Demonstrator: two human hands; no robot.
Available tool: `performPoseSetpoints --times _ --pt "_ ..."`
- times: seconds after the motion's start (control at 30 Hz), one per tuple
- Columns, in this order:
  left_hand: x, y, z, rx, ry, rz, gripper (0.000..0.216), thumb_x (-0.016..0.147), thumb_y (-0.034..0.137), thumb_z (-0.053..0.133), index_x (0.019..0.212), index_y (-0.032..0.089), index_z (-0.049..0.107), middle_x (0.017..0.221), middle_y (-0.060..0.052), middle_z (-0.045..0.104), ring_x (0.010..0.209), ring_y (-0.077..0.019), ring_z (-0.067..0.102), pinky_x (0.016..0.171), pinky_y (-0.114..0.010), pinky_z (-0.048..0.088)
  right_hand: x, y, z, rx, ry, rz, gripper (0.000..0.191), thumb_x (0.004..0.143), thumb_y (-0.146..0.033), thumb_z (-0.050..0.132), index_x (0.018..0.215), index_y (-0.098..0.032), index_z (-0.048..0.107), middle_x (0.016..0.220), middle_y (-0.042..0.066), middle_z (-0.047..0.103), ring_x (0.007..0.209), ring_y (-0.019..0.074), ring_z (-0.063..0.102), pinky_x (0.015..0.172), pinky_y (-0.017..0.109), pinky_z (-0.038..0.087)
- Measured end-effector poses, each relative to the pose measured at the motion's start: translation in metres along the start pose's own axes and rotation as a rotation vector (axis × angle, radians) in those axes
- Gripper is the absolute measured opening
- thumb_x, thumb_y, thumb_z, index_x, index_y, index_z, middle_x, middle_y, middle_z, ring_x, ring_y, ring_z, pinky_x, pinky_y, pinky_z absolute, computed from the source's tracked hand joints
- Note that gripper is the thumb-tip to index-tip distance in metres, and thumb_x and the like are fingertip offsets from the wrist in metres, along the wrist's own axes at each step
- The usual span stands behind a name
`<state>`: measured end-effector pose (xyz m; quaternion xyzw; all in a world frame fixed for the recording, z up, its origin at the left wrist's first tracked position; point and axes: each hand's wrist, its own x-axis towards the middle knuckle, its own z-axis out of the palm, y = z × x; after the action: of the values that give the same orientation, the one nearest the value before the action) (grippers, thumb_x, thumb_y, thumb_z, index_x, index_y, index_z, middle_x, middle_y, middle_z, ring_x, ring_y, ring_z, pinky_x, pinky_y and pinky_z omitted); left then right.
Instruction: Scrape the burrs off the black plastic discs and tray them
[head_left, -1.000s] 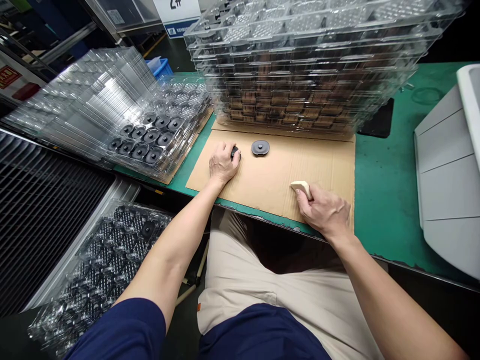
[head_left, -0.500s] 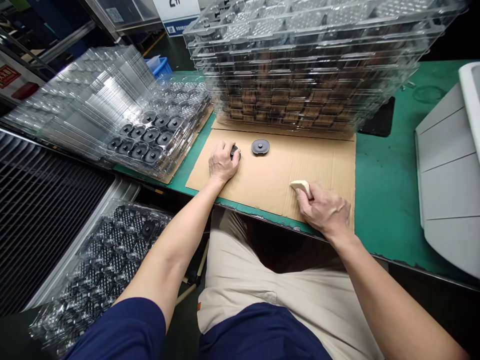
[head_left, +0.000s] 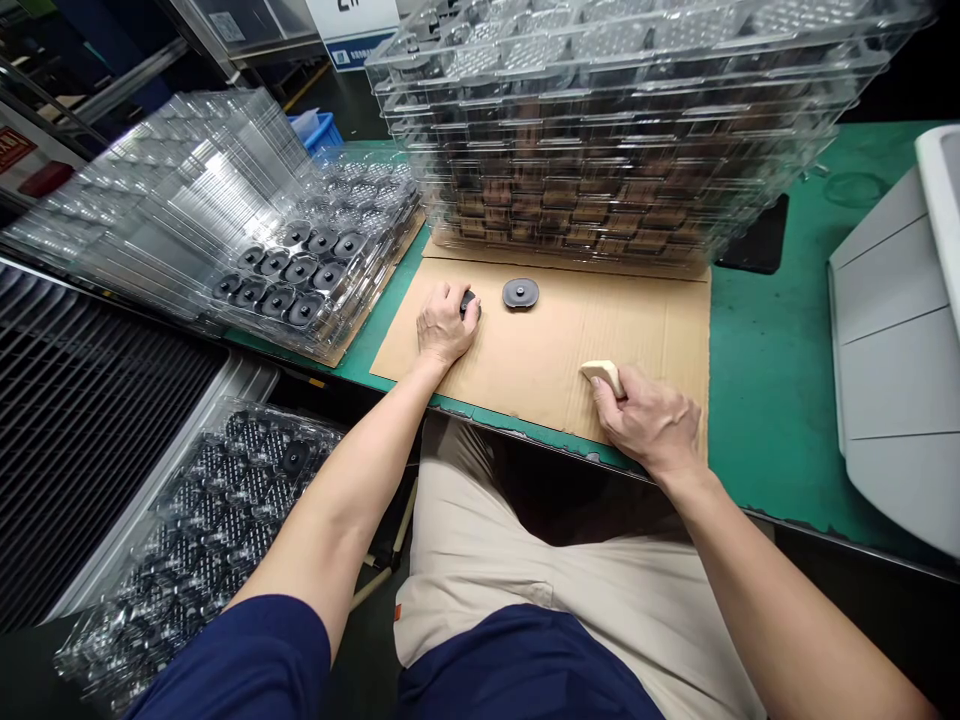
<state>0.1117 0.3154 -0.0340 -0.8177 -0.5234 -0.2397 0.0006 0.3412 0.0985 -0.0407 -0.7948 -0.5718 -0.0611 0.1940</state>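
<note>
My left hand is closed around a dark oval part on the cardboard sheet; the fingers cover much of it. A second dark grey oval part, with a small round knob in its middle, lies flat just to the right, apart from the hand. My right hand grips a cream-coloured block, perhaps foam or sponge, near the right front of the cardboard. Its far end sticks out past the thumb.
Tall stacked clear plastic trays stand behind the cardboard. At left, another tray holds several dark oval parts. A lower tray stack sits beside my left arm. To the right are a grey bin and a black flat object on the green table.
</note>
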Motion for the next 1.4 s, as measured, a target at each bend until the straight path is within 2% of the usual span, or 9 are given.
performPoseSetpoints --times 1.4 --pt "0.0005 0.001 -0.0014 -0.009 -0.029 -0.025 0.032 0.1 0.039 0.053 0.125 0.024 0.067 0.119 -0.013 0.065 0.108 -0.0305 0.064 0.091 -0.04 0.05 0.0013 -0.0024 -0.0032 -0.005 -0.039 0.018 0.036 0.094 -0.047 0.055 0.073 -0.018 0.058 0.064 0.004 0.057 0.055 0.0119 0.032 0.058 0.029 0.013"
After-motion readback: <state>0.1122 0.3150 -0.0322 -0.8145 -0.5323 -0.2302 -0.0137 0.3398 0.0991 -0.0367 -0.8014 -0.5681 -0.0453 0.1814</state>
